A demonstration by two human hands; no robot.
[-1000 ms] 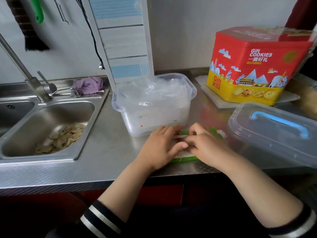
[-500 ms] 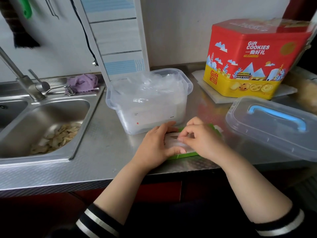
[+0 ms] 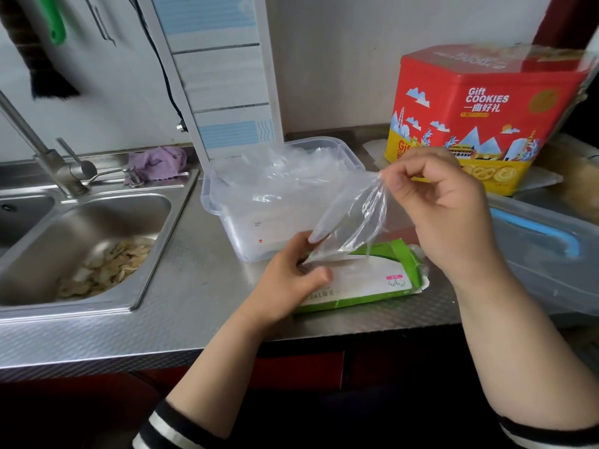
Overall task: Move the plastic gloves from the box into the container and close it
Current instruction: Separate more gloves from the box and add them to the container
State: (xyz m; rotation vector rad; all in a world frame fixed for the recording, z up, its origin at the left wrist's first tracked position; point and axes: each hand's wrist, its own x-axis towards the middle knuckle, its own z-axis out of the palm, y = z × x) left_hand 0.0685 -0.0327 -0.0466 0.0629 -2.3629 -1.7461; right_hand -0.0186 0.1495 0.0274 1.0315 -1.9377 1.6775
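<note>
A flat green and white glove box [image 3: 372, 280] lies near the counter's front edge. My left hand [image 3: 288, 273] holds its left end down, fingers curled over it. My right hand [image 3: 440, 202] pinches a thin clear plastic glove [image 3: 353, 218] and holds it up above the box, its lower end still trailing into the opening. Behind the box stands the clear plastic container [image 3: 227, 202], open and piled with crumpled clear gloves [image 3: 278, 176]. Its clear lid [image 3: 544, 254] with a blue handle lies on the counter to the right.
A steel sink [image 3: 97, 241] holding peelings sits to the left, with a tap [image 3: 42, 153] and a purple cloth [image 3: 158, 163] behind it. A red and yellow cookie tin [image 3: 479, 105] stands at the back right. A white panel [image 3: 220, 76] leans against the wall.
Both hands were low on the box. My right hand has since risen up and to the right, drawing a clear glove out of the box. My left hand stays on the box.
</note>
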